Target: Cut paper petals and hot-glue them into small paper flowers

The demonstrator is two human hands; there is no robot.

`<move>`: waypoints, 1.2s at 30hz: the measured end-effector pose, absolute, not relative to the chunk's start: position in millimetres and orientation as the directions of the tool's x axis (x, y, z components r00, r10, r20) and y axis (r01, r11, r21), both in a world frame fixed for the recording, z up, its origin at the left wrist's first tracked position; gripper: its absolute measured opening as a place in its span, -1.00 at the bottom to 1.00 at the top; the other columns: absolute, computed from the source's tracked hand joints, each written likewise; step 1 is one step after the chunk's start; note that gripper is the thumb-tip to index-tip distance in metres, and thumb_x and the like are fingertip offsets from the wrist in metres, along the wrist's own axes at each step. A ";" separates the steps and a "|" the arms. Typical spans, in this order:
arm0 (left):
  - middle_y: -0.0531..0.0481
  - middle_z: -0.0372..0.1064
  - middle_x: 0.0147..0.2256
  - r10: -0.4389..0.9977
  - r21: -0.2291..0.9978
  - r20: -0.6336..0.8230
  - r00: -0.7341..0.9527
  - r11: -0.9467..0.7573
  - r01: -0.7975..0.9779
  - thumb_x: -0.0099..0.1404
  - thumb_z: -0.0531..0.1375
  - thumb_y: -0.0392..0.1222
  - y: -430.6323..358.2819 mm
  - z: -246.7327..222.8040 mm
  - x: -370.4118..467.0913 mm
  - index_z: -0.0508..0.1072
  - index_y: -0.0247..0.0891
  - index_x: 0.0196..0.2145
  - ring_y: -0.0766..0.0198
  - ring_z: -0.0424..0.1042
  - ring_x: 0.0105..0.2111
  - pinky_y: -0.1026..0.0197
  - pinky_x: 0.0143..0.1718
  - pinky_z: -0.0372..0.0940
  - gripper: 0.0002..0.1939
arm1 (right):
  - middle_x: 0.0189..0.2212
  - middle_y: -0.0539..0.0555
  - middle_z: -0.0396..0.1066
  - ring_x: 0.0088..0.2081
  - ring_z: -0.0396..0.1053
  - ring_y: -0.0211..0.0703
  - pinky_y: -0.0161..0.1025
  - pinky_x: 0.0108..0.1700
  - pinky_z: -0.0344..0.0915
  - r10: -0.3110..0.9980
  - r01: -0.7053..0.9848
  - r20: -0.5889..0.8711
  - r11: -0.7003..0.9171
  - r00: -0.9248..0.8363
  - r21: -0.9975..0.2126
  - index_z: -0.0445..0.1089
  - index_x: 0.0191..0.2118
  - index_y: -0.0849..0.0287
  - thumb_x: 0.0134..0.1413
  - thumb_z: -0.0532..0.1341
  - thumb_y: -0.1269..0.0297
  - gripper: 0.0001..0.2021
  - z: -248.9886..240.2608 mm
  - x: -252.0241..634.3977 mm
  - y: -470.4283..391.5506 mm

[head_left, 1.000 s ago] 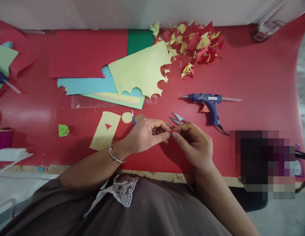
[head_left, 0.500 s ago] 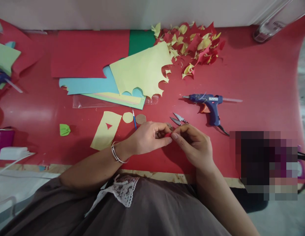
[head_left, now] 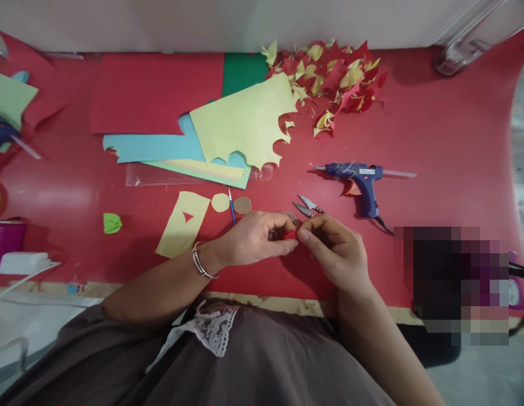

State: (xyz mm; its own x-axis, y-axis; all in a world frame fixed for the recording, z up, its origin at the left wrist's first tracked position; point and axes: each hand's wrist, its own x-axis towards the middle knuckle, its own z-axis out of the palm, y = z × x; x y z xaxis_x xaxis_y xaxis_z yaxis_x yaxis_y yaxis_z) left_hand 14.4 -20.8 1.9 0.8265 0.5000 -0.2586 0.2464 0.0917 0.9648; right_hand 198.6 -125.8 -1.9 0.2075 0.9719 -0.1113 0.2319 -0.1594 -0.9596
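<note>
My left hand (head_left: 262,237) pinches a small red piece (head_left: 289,234) between thumb and fingers. Close beside it, my right hand (head_left: 336,248) has thumb and forefinger pressed together at the right edge of that piece. Just above the fingertips lie scissors (head_left: 305,206) with their blades parted. A brown disc (head_left: 242,206), a blue thin tool (head_left: 231,206) and a pale yellow disc (head_left: 220,203) rest above my left hand. Farther left is a yellow paper strip (head_left: 177,234) bearing a small red scrap (head_left: 188,216).
A blue glue gun (head_left: 359,175) lies right of the scissors. Red and yellow scraps (head_left: 329,73) are heaped at the back. Coloured sheets (head_left: 152,90) overlap at the back left. A green piece (head_left: 112,223) and a white charger (head_left: 23,263) are at left.
Slightly more of the red piece shows between my fingertips, and my right hand has shifted a little to the right. The objects on the table have stayed put.
</note>
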 end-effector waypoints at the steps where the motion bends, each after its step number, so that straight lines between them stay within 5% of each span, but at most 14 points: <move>1: 0.05 0.50 -0.43 0.488 0.963 -0.270 0.830 0.136 0.234 0.35 0.34 -0.12 -20.4 1.1 13.9 0.50 -0.29 -0.33 0.38 0.44 -0.43 0.33 -0.37 0.30 -0.80 | -0.50 -0.05 0.41 -0.51 0.27 -0.30 -0.29 -0.44 0.20 0.970 0.227 -0.120 -0.168 0.212 -0.959 0.50 -0.34 0.12 0.29 0.37 0.11 -0.77 -1.7 198.7 -125.9; 6: -0.04 0.57 -0.43 0.466 0.933 -0.348 0.814 0.251 0.256 0.40 0.35 -0.06 -18.9 1.3 9.8 0.56 -0.34 -0.31 0.33 0.56 -0.43 0.31 -0.35 0.43 -0.74 | -0.53 -0.07 0.38 -0.54 0.23 -0.31 -0.29 -0.48 0.17 0.967 0.224 -0.128 -0.178 0.221 -0.958 0.49 -0.34 0.12 0.31 0.37 0.09 -0.75 -4.7 199.7 -128.0; 27: 0.04 0.51 -0.38 0.538 0.961 -0.172 0.825 -0.094 0.261 0.58 0.13 -0.08 -26.6 5.0 12.3 0.42 -0.24 -0.26 0.35 0.49 -0.41 0.29 -0.33 0.31 -0.75 | -0.51 -0.07 0.39 -0.52 0.23 -0.31 -0.29 -0.46 0.18 0.971 0.263 -0.117 -0.171 0.210 -0.950 0.49 -0.33 0.12 0.32 0.35 0.13 -0.78 -5.9 199.9 -129.1; 32: 0.09 0.39 -0.46 0.511 0.854 -0.111 0.853 -0.389 0.344 0.56 0.17 -0.08 -9.4 18.2 0.9 0.43 -0.23 -0.34 0.34 0.32 -0.47 0.22 -0.37 0.15 -0.71 | -0.49 -0.03 0.43 -0.48 0.28 -0.27 -0.28 -0.41 0.22 0.978 0.318 -0.095 -0.151 0.184 -0.936 0.49 -0.34 0.12 0.33 0.32 0.14 -0.77 -4.8 199.0 -128.3; 36: 0.00 0.47 -0.31 0.666 0.637 -0.125 0.735 -0.514 0.574 0.46 0.18 -0.21 21.5 33.9 -25.3 0.50 -0.23 -0.32 0.25 0.45 -0.29 0.19 -0.23 0.24 -0.82 | -0.47 -0.03 0.50 -0.48 0.33 -0.27 -0.28 -0.39 0.25 0.978 0.378 -0.091 -0.158 0.187 -0.912 0.50 -0.32 0.12 0.35 0.30 0.16 -0.79 -5.6 198.8 -127.4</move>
